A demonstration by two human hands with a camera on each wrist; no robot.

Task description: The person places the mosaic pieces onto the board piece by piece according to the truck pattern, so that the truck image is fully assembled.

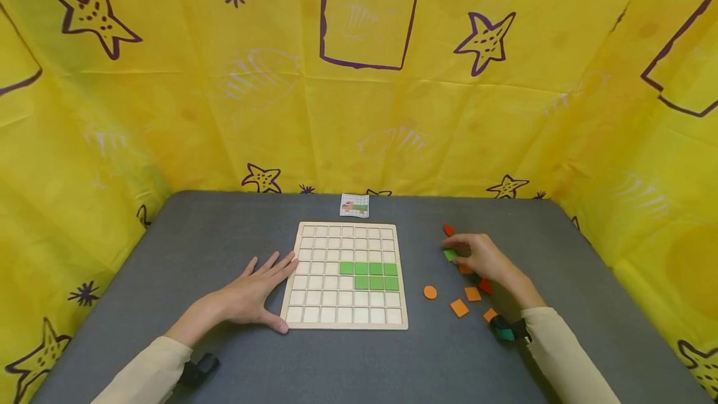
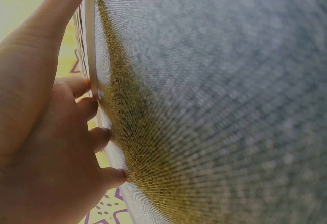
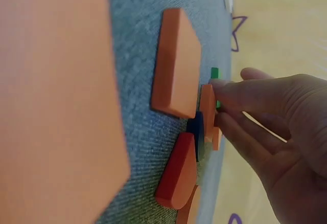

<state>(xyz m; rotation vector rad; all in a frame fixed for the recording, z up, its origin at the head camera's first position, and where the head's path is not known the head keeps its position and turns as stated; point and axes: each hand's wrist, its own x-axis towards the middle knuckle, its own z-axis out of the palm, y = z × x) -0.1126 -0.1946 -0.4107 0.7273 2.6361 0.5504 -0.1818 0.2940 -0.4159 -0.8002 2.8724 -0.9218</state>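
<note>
A light wooden grid board (image 1: 314, 327) lies on the table, with several green square tiles (image 1: 376, 269) filling cells in two rows at its right side. My left hand (image 1: 247, 295) is spread along the board's left edge, fingertips at the frame and thumb by the near corner. In the left wrist view, the fingers (image 2: 99, 139) rest against that edge. Right of the board, my right hand (image 1: 485, 260) pinches a green tile (image 1: 450, 255) between thumb and fingers, low over the loose pieces. From the right wrist, the thumb partly hides this green tile (image 3: 215, 73).
Loose pieces lie around the right hand: an orange circle (image 1: 429, 292), orange squares (image 1: 459, 308), a red piece (image 1: 448, 229) and a dark blue piece (image 3: 199, 132). A small picture card (image 1: 354, 206) sits behind the board. Yellow patterned cloth (image 1: 359, 105) surrounds the dark table (image 1: 336, 366).
</note>
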